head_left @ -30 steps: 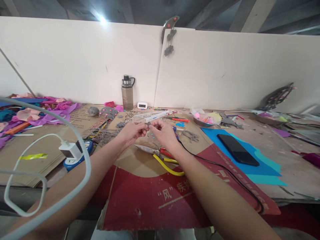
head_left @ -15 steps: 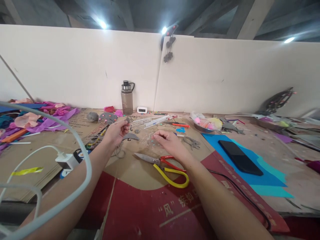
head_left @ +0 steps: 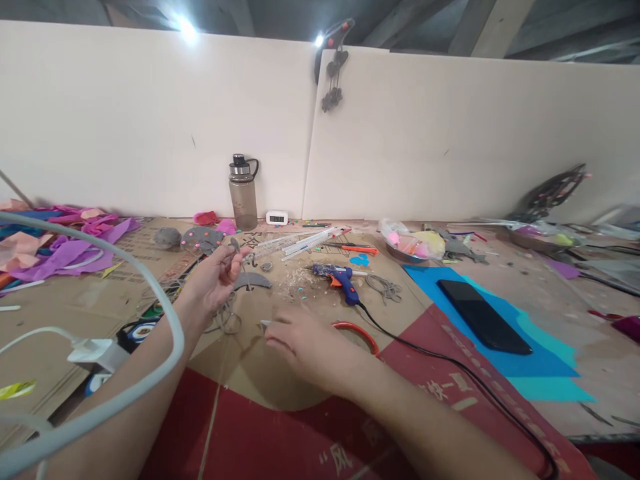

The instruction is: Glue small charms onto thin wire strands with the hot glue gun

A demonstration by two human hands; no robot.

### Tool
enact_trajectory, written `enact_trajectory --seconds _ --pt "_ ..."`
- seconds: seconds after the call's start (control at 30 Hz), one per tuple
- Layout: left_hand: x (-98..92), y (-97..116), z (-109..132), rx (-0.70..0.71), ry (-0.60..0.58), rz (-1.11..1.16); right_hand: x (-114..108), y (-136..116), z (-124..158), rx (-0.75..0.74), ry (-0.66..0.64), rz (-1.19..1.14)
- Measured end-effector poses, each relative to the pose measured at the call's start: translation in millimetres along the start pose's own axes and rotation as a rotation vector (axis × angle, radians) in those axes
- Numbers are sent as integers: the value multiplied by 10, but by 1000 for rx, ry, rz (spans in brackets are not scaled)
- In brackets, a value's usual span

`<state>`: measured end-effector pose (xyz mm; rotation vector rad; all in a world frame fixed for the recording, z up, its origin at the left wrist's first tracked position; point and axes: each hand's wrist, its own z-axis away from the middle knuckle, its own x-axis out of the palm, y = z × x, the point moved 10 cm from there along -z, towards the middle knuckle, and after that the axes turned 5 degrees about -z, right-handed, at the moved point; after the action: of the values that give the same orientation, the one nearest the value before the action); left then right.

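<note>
My left hand [head_left: 215,275] is raised over the board, thumb and fingers pinched on a small grey piece [head_left: 234,245] with a grey cord hanging below. Lower and to the right, my right hand [head_left: 307,347] lies across the scissors, its fingers curled on them. One red handle loop [head_left: 361,333] shows beyond that hand and a blade tip sticks out at its left; the yellow handle is hidden. Between and beyond the hands are a curved grey piece [head_left: 254,281], white scraps [head_left: 299,277] and a blue glue gun [head_left: 345,282] on its side.
A water bottle [head_left: 243,193] and a small white clock [head_left: 277,218] stand by the partition. Clear sticks [head_left: 310,241] and an orange cutter [head_left: 359,249] lie at the back. A black phone [head_left: 483,315] rests on blue sheets at right. A white cable [head_left: 173,320] arches across the left foreground.
My right hand has come from the glue gun area down and left onto the scissors, uncovering the glue gun. My left hand still pinches the grey piece. The view has shifted slightly.
</note>
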<state>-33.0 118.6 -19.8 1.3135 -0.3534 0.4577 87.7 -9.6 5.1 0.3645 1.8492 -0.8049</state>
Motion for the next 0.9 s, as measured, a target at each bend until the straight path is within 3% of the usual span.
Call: enact_trajectory --seconds 0.13,0.27,0.37,0.43,0.53,0.7,0.9 --pt "-99 33 -49 51 57 -41 45 -235 64 -137 -69 79" --pt "25 5 -21 126 -22 -151 -175 -244 175 -123 -85 -186" --pt "191 -75 61 148 -111 -241 -506 169 227 94 86 -299" --pt "259 -95 114 179 -138 -285 -769 583 319 307 292 -198" --pt "343 -87 171 235 -191 -350 -925 1090 472 591 384 14" --pt "314 -20 183 270 -150 -319 -892 1524 615 836 271 282" --pt "332 -42 189 212 -153 -262 -503 1869 606 837 130 262"
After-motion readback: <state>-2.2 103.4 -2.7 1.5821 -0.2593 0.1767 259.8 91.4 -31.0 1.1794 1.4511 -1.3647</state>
